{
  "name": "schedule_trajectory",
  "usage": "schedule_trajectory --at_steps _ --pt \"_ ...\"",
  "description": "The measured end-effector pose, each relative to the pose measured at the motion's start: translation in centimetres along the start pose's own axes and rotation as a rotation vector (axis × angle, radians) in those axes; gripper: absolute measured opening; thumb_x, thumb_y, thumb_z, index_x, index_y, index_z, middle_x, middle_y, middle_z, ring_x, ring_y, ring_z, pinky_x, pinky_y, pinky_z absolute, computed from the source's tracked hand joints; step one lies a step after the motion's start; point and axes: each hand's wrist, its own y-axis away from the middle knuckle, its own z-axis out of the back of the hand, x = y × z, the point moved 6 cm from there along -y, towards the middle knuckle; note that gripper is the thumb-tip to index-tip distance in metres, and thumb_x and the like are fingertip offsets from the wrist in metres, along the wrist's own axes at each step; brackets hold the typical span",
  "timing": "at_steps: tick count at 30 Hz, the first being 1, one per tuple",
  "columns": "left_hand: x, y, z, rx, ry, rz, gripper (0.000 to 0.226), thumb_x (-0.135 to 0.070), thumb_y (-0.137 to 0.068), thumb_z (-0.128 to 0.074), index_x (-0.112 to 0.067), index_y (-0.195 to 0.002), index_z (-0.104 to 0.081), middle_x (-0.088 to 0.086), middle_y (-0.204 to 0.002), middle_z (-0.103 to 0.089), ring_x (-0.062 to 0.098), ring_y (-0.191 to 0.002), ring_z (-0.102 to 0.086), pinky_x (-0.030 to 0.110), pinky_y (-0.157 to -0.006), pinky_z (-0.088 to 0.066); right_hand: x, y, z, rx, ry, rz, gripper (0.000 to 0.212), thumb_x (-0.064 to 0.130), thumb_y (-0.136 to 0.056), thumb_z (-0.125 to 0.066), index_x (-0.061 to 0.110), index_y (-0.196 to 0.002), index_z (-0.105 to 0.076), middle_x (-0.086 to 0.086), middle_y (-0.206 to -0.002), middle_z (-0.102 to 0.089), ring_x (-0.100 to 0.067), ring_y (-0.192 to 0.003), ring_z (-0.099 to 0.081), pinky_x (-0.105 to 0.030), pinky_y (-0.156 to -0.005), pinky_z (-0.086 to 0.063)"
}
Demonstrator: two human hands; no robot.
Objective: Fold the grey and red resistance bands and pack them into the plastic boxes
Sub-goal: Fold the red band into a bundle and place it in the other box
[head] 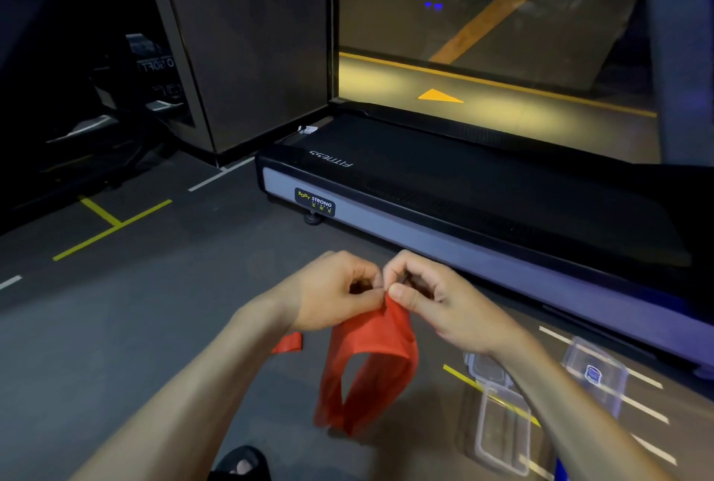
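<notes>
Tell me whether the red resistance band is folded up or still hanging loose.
Loose, not yet folded: the red resistance band hangs as an open loop, its top edge pinched by the left hand and right hand.

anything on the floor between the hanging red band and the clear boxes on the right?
Nothing: head view shows only bare grey floor with a yellow line between the red band and the clear boxes.

Red resistance band (371, 361): top edge hidden behind both thumbs; clear plastic box (502, 426) partly covered by right forearm (contents unreadable); dark shoe (241, 465) cut off at bottom edge
</notes>
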Motion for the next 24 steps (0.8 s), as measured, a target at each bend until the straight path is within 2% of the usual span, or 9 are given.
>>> schedule_trajectory --at_steps 4,7,9,11,13,16,20,24 --pt "0.0 -0.1 -0.4 -0.019 0.006 0.007 0.033 -0.028 -0.097 -0.066 -0.035 -0.066 -0.058 -0.015 -0.062 -0.059 -0.002 -0.059 -0.052 0.019 -0.063 -0.041 0.9 -0.2 0.7 0.051 0.078 0.005 0.006 0.018 -0.101 -0.058 0.022 -0.098 -0.062 -0.004 -0.097 -0.066 -0.036 -0.087 -0.059 -0.059 -0.081 -0.047" --pt "0.5 -0.2 -1.1 0.074 0.195 0.041 0.038 -0.025 -0.099 -0.063 -0.034 -0.063 -0.056 -0.015 -0.061 -0.049 0.005 -0.06 -0.043 0.027 -0.061 -0.039 1.5 -0.5 1.0 0.072 0.029 0.015 0.009 0.011 -0.101 -0.061 0.018 -0.096 -0.064 -0.005 -0.095 -0.068 -0.039 -0.085 -0.059 -0.057 -0.08 -0.049" --pt "0.5 -0.1 -1.3 0.136 0.322 0.039 0.04 -0.024 -0.102 -0.06 -0.035 -0.064 -0.059 -0.014 -0.065 -0.045 0.007 -0.065 -0.039 0.027 -0.062 -0.036 1.7 -0.6 1.2 0.077 0.011 0.019 0.01 0.007 -0.1 -0.062 0.015 -0.096 -0.065 -0.005 -0.091 -0.067 -0.038 -0.083 -0.058 -0.051 -0.078 -0.048" --pt "0.8 0.1 -1.4 0.168 0.401 0.046 0.034 -0.019 -0.103 -0.06 -0.033 -0.073 -0.065 -0.017 -0.069 -0.052 0.003 -0.068 -0.044 0.021 -0.066 -0.039 1.6 -0.6 1.7 0.068 0.001 0.019 0.008 0.006 -0.1 -0.062 0.012 -0.096 -0.065 -0.007 -0.088 -0.064 -0.033 -0.079 -0.056 -0.043 -0.074 -0.047" --pt "1.1 0.2 -1.3 0.189 0.445 0.059 0.022 -0.014 -0.102 -0.06 -0.023 -0.085 -0.069 -0.016 -0.074 -0.063 0.001 -0.072 -0.053 0.019 -0.073 -0.045 1.4 -0.4 2.5 0.045 -0.025 0.017 0.004 0.008 -0.1 -0.063 0.01 -0.096 -0.065 -0.007 -0.087 -0.063 -0.026 -0.077 -0.055 -0.036 -0.074 -0.046" --pt "1.5 -0.1 -0.9 0.176 0.496 0.069 0.012 -0.01 -0.099 -0.063 -0.015 -0.09 -0.071 -0.01 -0.081 -0.071 0.004 -0.077 -0.061 0.02 -0.077 -0.05 1.1 -0.1 3.7 0.008 -0.065 0.014 0.005 0.011 -0.099 -0.064 0.007 -0.096 -0.065 -0.003 -0.085 -0.063 -0.017 -0.077 -0.056 -0.028 -0.073 -0.047" --pt "1.1 -0.5 -0.3 0.111 0.537 0.035 0.008 -0.022 -0.09 -0.072 -0.015 -0.091 -0.074 0.007 -0.087 -0.072 0.014 -0.082 -0.063 0.03 -0.081 -0.052 0.6 0.4 4.5 -0.02 -0.077 -0.004 0.006 0.014 -0.098 -0.065 0.008 -0.095 -0.066 -0.005 -0.084 -0.064 -0.016 -0.077 -0.057 -0.027 -0.073 -0.047" --pt "0.7 -0.6 -0.4 0.094 0.537 0.025 0.007 -0.019 -0.092 -0.072 -0.013 -0.092 -0.075 0.009 -0.088 -0.072 0.016 -0.082 -0.063 0.032 -0.079 -0.052 0.2 0.6 5.0 -0.036 -0.081 -0.013 0.006 0.013 -0.098 -0.065 0.008 -0.094 -0.066 -0.011 -0.085 -0.064 -0.017 -0.077 -0.057 -0.028 -0.073 -0.047"
